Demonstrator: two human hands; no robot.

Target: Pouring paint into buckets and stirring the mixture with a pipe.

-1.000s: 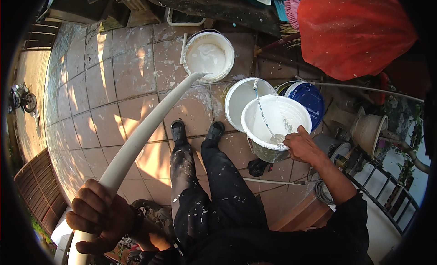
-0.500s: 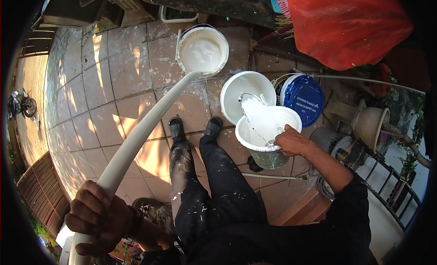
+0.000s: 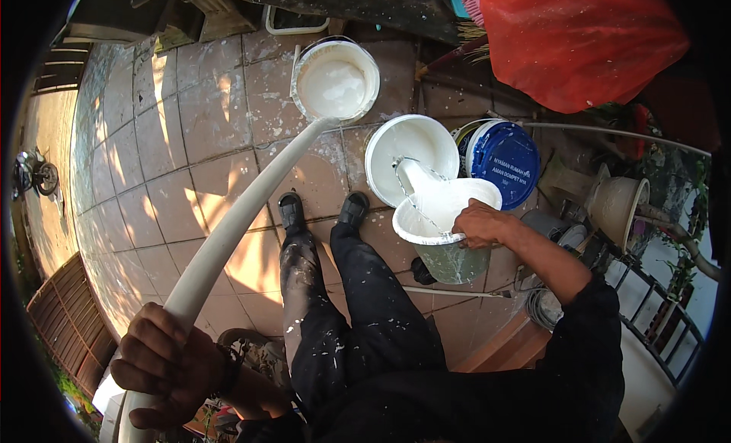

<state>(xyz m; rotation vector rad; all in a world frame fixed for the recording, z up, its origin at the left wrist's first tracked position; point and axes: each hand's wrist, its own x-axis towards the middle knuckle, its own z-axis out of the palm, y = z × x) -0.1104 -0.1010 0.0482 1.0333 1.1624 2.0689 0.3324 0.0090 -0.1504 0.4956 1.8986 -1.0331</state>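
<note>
My left hand point(image 3: 164, 367) is closed around a long pale pipe point(image 3: 236, 214); its far end reaches the rim of an upper bucket point(image 3: 333, 83) with white residue. My right hand point(image 3: 483, 226) grips the rim of a white-rimmed bucket point(image 3: 457, 264) with a greyish body, tilted away from me. Thick white liquid point(image 3: 417, 176) streams from it into a white bucket point(image 3: 379, 150) behind it. A thin rod or cord lies across the tilted bucket's mouth; I cannot tell which. A blue-lidded pail point(image 3: 506, 161) stands just right of the receiving bucket.
Tiled floor point(image 3: 205, 123) surrounds my feet. A thin stick point(image 3: 449, 291) lies near them. On the right are dirty containers point(image 3: 617, 207), coiled hose point(image 3: 542, 306) and a metal railing point(image 3: 662, 321). A red cover point(image 3: 586, 47) is at upper right, a motorbike point(image 3: 42, 172) far left.
The bucket in my right hand has tipped away from me and shifted slightly up and left; white liquid now pours from it. My left hand still holds the pipe.
</note>
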